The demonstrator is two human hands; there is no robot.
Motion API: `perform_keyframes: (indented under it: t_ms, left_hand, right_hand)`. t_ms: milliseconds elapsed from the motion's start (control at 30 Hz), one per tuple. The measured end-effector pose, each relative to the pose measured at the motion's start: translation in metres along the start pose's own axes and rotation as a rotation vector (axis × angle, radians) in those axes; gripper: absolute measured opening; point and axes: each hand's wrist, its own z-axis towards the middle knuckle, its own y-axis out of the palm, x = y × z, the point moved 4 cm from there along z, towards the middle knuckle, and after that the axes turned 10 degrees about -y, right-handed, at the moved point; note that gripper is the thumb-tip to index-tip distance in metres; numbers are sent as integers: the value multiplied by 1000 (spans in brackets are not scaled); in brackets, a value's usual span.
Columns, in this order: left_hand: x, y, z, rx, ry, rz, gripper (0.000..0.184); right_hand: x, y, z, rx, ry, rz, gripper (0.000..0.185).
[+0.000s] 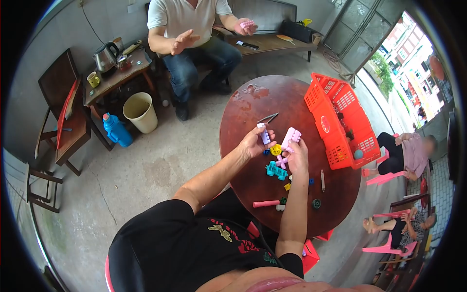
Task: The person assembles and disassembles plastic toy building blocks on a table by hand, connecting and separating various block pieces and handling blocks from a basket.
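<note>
Over the round table, my left hand (252, 143) is closed on a lavender toy block (264, 134) with small studs along one side. My right hand (298, 156) grips a pink toy block (291, 137) that also has studs. A short gap separates the two blocks. Just below them lie a yellow toy wheel (276, 149), a pink cross-shaped piece (281, 162) and a teal toy chassis (276, 171). Nearer my body are a pink stick-shaped piece (266, 204) and a dark green round piece (316, 203). Some small pieces are partly hidden by my right arm.
A red plastic basket (325, 124) stands on the table's (253, 107) right side. Tweezers (268, 118) lie behind my hands. Opposite sits a person (187, 22) with a pink block in one hand. A bin (140, 113) and blue flask (116, 130) stand left. Two people sit at right.
</note>
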Motion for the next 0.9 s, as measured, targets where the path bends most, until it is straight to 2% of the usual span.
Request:
perform_keyframes:
  t_ms: [167,767,900]
  left_hand:
    - [-3,-1,-1,11,-16,2,23]
    - [-16,2,0,-23,-40,92,25]
    - [-25,17,-6,-55,-27,251,24]
  right_hand:
    - [0,16,-8,-61,-35,14,28]
    - [3,16,-25,-69,-57,-145,29]
    - [7,10,-29,-57,-64,-237,35]
